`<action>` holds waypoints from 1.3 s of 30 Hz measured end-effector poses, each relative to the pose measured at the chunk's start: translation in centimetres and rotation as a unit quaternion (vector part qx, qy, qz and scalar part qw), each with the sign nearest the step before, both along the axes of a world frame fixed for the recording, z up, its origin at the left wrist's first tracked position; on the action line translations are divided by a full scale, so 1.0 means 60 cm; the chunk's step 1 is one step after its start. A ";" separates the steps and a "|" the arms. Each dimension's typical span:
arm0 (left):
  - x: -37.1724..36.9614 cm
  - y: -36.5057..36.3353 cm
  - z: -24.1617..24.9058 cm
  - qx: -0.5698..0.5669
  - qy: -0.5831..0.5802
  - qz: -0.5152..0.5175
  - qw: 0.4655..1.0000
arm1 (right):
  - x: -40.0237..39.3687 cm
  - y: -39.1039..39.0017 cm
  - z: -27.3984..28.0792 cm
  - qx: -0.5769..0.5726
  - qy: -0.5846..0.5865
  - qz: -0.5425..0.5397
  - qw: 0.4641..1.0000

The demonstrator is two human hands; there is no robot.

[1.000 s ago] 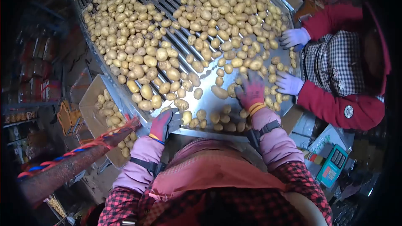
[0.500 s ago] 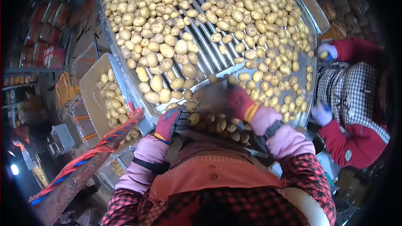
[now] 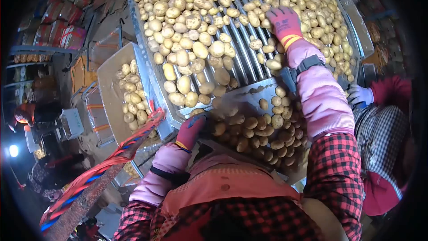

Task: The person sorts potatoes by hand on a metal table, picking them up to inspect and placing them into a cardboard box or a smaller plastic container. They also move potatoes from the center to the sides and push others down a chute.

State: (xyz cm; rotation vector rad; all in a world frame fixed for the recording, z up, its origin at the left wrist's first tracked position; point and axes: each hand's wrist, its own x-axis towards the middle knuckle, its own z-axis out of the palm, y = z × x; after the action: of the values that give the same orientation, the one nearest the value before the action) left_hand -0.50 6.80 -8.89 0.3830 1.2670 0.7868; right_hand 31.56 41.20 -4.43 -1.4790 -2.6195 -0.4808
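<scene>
Reaching right hand flat, fingers spread over potatoes, left hand gripping table edge.

Strong fisheye distortion bent the edges, and the corners were black. Daylight lit the potatoes brightly; the left side stayed dim, with one small glaring lamp.

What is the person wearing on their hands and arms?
Both hands wear red-pink work gloves: the left hand has a blue patch, the right hand a yellow cuff. Pink oversleeves with black straps cover red-and-black checked shirt sleeves.
</scene>
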 end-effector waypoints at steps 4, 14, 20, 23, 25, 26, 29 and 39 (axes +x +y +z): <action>0.007 0.001 -0.002 0.014 0.014 0.010 1.000 | -0.062 -0.022 -0.007 -0.218 -0.173 0.090 0.956; -0.002 0.004 -0.015 0.017 0.038 -0.006 0.999 | -0.091 -0.046 -0.056 -0.203 -0.198 0.039 0.958; 0.003 0.013 0.002 0.020 -0.012 0.011 1.000 | 0.011 -0.101 -0.059 -0.143 0.547 -0.040 0.824; 0.003 0.006 -0.015 0.004 -0.013 0.008 1.000 | 0.042 -0.137 -0.054 -0.355 0.700 -0.157 0.599; 0.002 0.017 -0.018 0.037 0.005 -0.018 0.999 | 0.021 -0.148 -0.057 -0.320 0.378 -0.094 0.864; 0.002 0.017 -0.018 0.079 0.036 -0.035 0.996 | -0.008 -0.162 -0.060 -0.240 0.158 -0.083 0.954; -0.003 0.020 -0.005 0.050 -0.021 -0.044 0.998 | -0.074 -0.172 -0.040 -0.288 -0.101 -0.152 0.940; -0.019 0.018 -0.029 0.162 0.037 -0.114 0.979 | -0.086 -0.273 -0.089 -0.211 -0.037 -0.157 0.964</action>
State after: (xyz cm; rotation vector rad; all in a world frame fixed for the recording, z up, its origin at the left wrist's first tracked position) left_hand -1.63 7.89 -10.62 0.8143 1.1379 0.7879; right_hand 26.40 24.79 -9.78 -2.0569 -2.6675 0.0115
